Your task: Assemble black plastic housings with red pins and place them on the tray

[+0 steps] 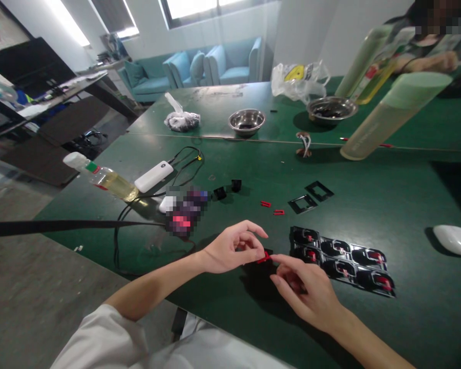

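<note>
Pinching with the left hand [238, 250]: thumb and finger look closed on a small red piece [264, 257], low center of the table [230, 287], with a dark part right behind it, mostly hidden. Right hand [307, 289] isn't gripping: thumb and index apart, index tip at the red piece; can't tell if it's pressing. I'd keep the left pinch steady, nudge square with the right index, and avoid side load since the piece looks slim and easy to flip. Containers: nearer-left steel bowl [236, 127], low dark contents; other steel bowl [332, 120], fuller, dark bits; knotted clear bag [181, 121], dark contents; left bottle [117, 185], yellowish liquid. Contents too small to identify.
</note>
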Available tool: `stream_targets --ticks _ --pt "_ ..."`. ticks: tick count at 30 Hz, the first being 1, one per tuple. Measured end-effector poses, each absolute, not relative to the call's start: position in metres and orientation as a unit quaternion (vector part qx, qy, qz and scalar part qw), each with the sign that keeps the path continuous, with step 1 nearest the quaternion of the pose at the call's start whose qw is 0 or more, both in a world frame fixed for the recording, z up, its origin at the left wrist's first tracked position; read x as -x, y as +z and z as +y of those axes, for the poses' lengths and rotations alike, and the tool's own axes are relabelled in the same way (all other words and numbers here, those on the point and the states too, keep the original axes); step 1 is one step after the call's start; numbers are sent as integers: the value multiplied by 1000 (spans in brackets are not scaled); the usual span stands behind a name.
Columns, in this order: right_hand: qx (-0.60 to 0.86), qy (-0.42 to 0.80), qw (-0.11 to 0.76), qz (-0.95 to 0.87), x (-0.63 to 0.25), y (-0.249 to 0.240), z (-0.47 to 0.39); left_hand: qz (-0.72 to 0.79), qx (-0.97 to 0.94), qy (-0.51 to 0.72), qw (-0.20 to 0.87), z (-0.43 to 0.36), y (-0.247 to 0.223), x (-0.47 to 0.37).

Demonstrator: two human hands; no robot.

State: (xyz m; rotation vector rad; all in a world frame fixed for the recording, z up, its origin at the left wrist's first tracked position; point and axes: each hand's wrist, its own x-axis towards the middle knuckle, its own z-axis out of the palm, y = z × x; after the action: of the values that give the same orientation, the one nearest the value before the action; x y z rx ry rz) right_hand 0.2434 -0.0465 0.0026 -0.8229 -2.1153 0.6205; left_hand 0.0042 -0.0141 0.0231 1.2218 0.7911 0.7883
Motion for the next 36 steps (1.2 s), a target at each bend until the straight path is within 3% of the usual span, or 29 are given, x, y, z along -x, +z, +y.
stream_targets --ticks 25,36 --pt "332 308 413 -790 -238 9 -47 348 -675 317 569 -24 20 -9" --pt "377 311 428 -760 -243 2 -47 306 -804 310 405 -16 23 -2"
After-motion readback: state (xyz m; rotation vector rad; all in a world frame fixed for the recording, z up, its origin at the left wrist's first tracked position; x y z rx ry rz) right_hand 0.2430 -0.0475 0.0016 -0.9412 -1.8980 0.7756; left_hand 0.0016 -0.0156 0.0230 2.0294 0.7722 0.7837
